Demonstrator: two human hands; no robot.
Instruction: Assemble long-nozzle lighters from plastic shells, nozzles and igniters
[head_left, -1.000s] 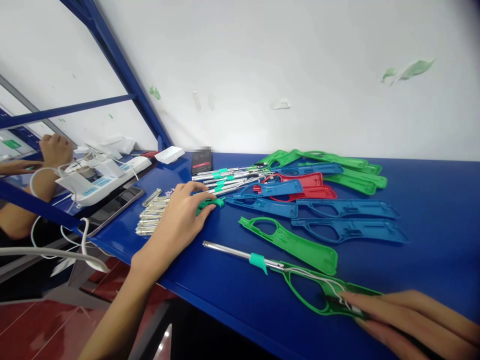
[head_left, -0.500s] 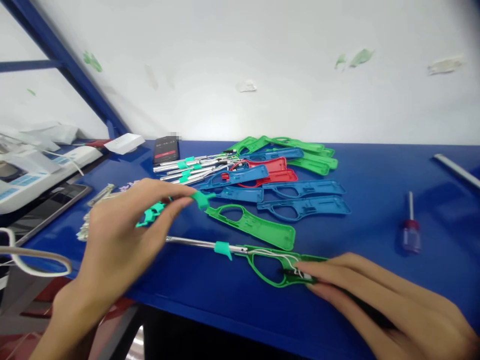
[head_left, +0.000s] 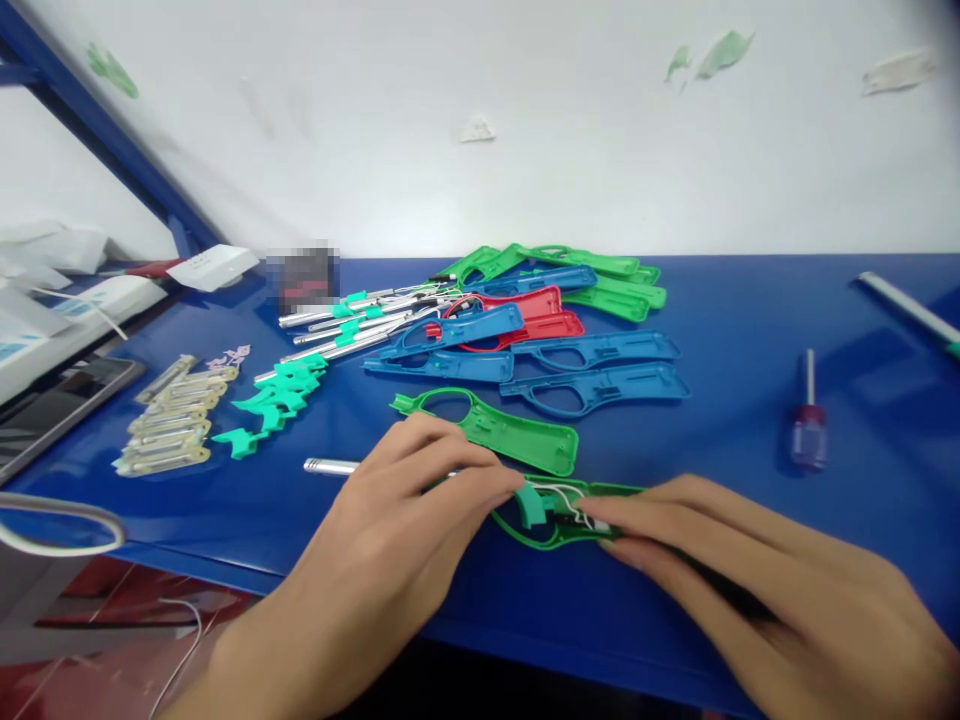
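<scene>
My left hand point(head_left: 397, 530) pinches a teal trigger point(head_left: 532, 507) between thumb and forefinger, over the finger loop of a green lighter half-shell point(head_left: 551, 545). My right hand point(head_left: 742, 570) is closed on the handle end of that shell, its fingertips at a small black-and-white part with white wires point(head_left: 568, 494). A metal tube point(head_left: 330, 467) runs out to the left of the shell; my left hand covers much of it. Just behind lies another green half-shell point(head_left: 517, 435), open side up.
More teal triggers point(head_left: 274, 400) and clear fuel tanks point(head_left: 169, 425) lie left. Behind are wired metal tubes point(head_left: 352, 340), blue shells point(head_left: 600, 390) and red shells point(head_left: 551, 325). A screwdriver point(head_left: 810, 435) stands right; a white wall point(head_left: 375, 130) closes the back.
My left hand has carried the teal trigger right and down, from above the table to the green shell's loop. My right hand keeps its hold. The view has shifted slightly.
</scene>
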